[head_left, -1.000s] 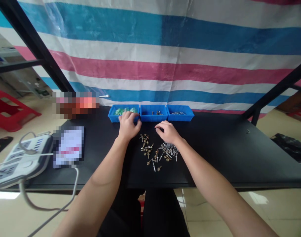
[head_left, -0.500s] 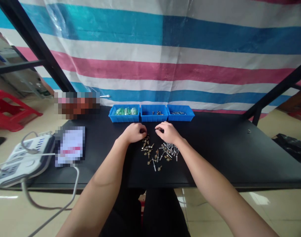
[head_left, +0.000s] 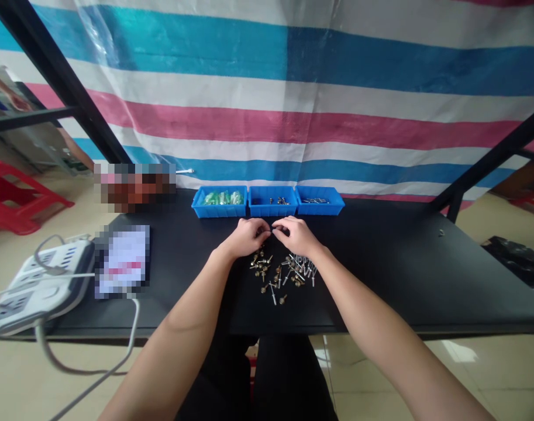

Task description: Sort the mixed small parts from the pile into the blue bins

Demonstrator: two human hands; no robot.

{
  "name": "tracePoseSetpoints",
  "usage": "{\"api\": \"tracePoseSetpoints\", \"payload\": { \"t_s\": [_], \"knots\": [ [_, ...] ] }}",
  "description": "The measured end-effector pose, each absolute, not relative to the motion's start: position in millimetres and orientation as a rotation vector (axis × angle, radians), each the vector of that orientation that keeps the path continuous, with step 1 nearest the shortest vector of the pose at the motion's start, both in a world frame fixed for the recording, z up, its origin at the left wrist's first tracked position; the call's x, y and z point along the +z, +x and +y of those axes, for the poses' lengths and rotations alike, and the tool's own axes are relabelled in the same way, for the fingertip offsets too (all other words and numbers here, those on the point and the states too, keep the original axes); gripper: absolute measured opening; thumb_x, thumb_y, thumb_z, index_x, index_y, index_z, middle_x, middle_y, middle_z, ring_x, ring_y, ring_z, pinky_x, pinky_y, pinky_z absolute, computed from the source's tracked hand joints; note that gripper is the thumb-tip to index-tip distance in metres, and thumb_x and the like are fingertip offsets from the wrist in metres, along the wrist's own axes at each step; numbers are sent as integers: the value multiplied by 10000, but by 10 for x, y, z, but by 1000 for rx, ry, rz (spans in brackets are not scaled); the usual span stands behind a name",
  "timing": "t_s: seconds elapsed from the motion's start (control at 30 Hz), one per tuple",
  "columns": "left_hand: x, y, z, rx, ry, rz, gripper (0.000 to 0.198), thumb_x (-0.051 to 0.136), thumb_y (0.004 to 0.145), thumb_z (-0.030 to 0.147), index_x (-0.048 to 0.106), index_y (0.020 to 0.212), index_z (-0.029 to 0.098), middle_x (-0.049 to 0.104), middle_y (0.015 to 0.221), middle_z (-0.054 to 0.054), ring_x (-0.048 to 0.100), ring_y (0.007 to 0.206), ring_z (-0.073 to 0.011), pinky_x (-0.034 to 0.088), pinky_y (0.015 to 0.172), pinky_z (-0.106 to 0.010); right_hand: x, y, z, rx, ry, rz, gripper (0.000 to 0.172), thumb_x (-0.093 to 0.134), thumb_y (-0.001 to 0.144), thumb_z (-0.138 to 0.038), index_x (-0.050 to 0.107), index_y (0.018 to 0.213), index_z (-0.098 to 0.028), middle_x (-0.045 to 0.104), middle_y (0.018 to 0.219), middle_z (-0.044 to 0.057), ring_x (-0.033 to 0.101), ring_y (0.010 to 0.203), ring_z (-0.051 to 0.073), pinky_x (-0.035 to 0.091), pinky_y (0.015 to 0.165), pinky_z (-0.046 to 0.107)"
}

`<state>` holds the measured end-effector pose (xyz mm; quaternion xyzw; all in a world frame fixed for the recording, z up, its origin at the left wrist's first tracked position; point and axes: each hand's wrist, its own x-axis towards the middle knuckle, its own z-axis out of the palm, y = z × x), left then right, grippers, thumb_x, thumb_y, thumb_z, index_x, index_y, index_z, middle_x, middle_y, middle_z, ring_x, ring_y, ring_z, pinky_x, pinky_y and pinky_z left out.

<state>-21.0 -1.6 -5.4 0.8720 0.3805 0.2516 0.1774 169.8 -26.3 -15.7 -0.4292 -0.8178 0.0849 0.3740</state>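
My left hand [head_left: 249,235] and my right hand [head_left: 295,235] nearly meet above the black table [head_left: 183,292], just in front of the blue bins. Each has its fingers pinched together; anything between the fingertips is too small to make out. Below my left hand lie brass-coloured screws [head_left: 261,269]. Silvery rivets [head_left: 299,266] lie beside and partly under my right wrist, mixed with some brass pieces. The left blue bin [head_left: 220,211] holds green-and-clear packets, the middle bin [head_left: 273,210] small screws, the right bin [head_left: 321,209] thin silvery rivets.
At the left, a white power strip [head_left: 42,286] with cables stands beside a blurred phone-like object [head_left: 124,260]. A pixelated brown object [head_left: 137,190] sits at the back left. Black frame posts and a striped sheet [head_left: 249,93] bound the table. A person's arm shows far left.
My left hand has moved right, its fingertips now close to those of my right hand. My right hand has hardly moved. More of the person's arm shows at the far left.
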Motion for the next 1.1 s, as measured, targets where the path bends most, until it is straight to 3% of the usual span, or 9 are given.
{"api": "tracePoseSetpoints", "payload": {
  "t_s": [0.27,0.53,0.73,0.83,0.97,1.1],
  "knots": [
    [-113,-117,-20,890,2483,1007,83,549,823,209,620,859,185,693,814,-21,643,791,-177,451,815,-346,-194,1704,-235,268,-1110,-2049,136,561,849,-188,697,844,-190,703,807,47,623,752,169,480,727,293],
    [-94,-95,-40,1226,2323,1115,106,573,819,196,620,913,185,691,891,-41,639,848,-184,477,800,-337,-175,1663,-272,547,-1056,-1845,316,562,814,-227,649,1115,-182,730,962,61,674,783,171,525,646,272],
    [-95,-90,-44,1275,2261,1132,124,606,790,179,613,914,183,685,897,-42,633,853,-184,484,800,-333,-145,1654,-300,627,-1045,-1846,411,578,774,-226,631,1175,-153,704,1071,89,627,740,151,510,586,261],
    [-79,-85,-48,1236,2253,1170,170,616,779,182,607,950,181,681,935,-50,627,877,-191,477,828,-349,-138,1683,-292,564,-1062,-1868,425,580,772,-233,627,1189,-170,696,1090,82,625,806,171,517,649,290],
    [-59,-80,-44,1199,2229,1349,217,607,786,199,591,1001,184,670,999,-63,614,930,-210,453,874,-392,-140,1766,-239,333,-1153,-1893,471,558,786,-243,587,1253,-189,654,1174,86,576,1040,229,479,900,391],
    [-64,-72,-33,1171,2199,1473,200,588,790,201,590,990,189,657,1013,-67,605,941,-220,447,860,-396,-205,1855,-161,128,-1398,-1919,667,570,780,-280,403,1420,-194,555,1326,103,426,1179,313,358,1006,525]
  ]
}}
